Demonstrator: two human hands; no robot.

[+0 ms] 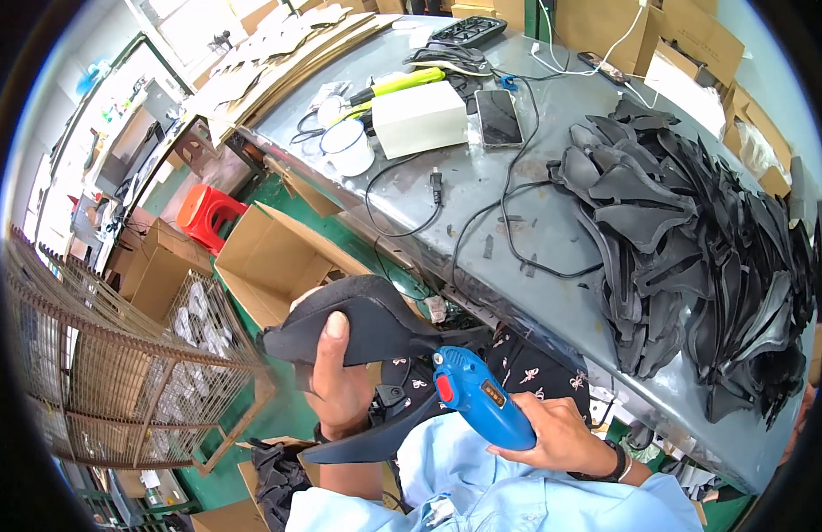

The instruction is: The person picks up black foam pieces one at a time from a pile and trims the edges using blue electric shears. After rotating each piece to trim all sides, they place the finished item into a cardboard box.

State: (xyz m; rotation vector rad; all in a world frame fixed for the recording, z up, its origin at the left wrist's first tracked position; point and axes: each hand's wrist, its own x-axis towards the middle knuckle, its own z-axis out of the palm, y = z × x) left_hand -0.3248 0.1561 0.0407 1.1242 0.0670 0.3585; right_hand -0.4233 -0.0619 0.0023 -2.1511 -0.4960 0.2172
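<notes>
My left hand (pixel 338 381) is closed on a black padded piece (pixel 358 324), thumb on its near face. The piece looks like a curved foam pad. A second black curved pad (pixel 375 443) hangs beneath, with a black plastic fitting (pixel 390 397) beside my wrist; whether the parts are joined I cannot tell. In my right hand (pixel 562 434) is a blue handheld power tool (pixel 484 395) with a red button. Its head points up and left, meeting or nearly meeting the right end of the upper pad. The tool's tip is hard to make out against the black material.
On the grey metal table (pixel 553 310), a large heap of black shaped pieces (pixel 659 213) lies right. Farther back are a white box (pixel 418 120), a phone (pixel 500 118), a white cup (pixel 347 146) and loose cables. Left are a cardboard box (pixel 274 257), a red stool (pixel 207 215) and wire cages (pixel 127 372).
</notes>
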